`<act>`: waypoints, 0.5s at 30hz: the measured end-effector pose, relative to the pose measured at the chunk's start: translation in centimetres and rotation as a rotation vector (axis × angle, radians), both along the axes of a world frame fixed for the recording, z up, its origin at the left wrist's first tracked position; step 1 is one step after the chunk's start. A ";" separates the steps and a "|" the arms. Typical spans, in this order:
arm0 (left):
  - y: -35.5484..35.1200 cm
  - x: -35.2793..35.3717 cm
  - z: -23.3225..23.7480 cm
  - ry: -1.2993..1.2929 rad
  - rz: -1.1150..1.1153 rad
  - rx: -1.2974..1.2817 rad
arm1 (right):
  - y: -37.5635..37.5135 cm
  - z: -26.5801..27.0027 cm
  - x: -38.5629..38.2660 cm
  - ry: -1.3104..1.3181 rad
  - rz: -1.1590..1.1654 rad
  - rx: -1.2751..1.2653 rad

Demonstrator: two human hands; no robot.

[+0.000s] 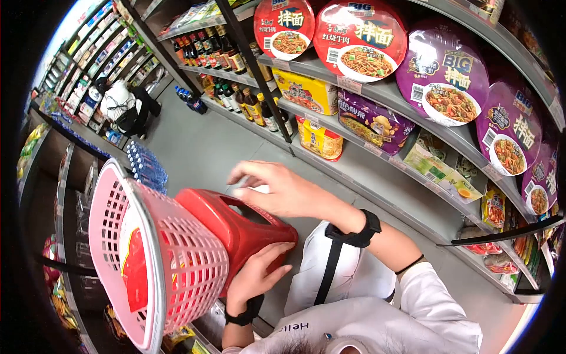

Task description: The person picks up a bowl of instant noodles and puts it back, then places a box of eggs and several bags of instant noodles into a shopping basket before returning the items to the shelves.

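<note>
A red plastic object (218, 227) with a hollow near its top stands beside a pink perforated basket (194, 259). My left hand (259, 274) lies on its near side with fingers spread. Over the hollow, my right hand (274, 189) hovers with fingers curved and apart; a small white patch shows under its palm, too unclear to name. Inside the basket is a red package (137, 271), partly hidden by the grey rim.
Shelves (377, 94) on the right hold large red and purple noodle bowls (442, 76). Sauce bottles (253, 106) stand farther back. Bottled water packs (144, 168) sit on the floor beyond the basket. A person (121, 103) is in the aisle at the upper left.
</note>
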State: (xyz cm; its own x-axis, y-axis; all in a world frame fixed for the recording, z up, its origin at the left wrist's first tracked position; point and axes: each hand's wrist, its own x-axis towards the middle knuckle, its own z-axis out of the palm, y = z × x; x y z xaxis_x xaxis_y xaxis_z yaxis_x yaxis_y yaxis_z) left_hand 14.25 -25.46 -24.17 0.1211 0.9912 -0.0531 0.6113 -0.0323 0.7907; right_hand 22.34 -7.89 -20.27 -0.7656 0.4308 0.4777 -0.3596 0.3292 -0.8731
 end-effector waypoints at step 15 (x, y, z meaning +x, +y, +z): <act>-20.0 -7.8 20.5 0.767 0.883 -0.289 | -14.9 5.8 -6.4 0.393 -0.145 0.623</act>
State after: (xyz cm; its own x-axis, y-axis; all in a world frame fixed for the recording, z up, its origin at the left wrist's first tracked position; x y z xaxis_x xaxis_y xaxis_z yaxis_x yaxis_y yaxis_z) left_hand 6.49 -45.49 -3.67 -0.7530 0.6563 -0.0480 0.6478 0.7521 0.1212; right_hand 15.93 -22.80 -14.45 -0.4447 0.0743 0.8926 -0.5221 0.7883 -0.3257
